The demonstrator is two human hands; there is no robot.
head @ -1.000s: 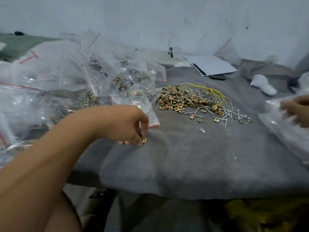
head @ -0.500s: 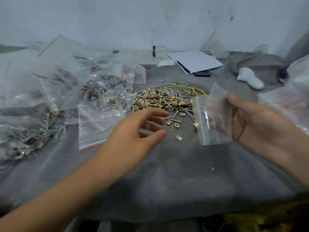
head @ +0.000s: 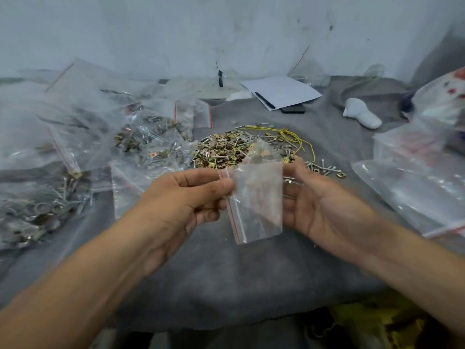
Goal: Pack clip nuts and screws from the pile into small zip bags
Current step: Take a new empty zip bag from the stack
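An empty small zip bag (head: 256,197) is held between both hands above the bench (head: 226,285): the left hand (head: 186,197) pinches its red-striped zip edge between thumb and forefinger, while the right hand (head: 324,202) grips the opposite edge with its fingers behind the film. Beyond the fingertips lies the loose pile of clip nuts and screws (head: 226,152), still sizeable and clearly unpacked. To the left of the left fingers sit many filled bags (head: 141,142), so packing is judged well advanced, with this bag yet to be opened and filled.
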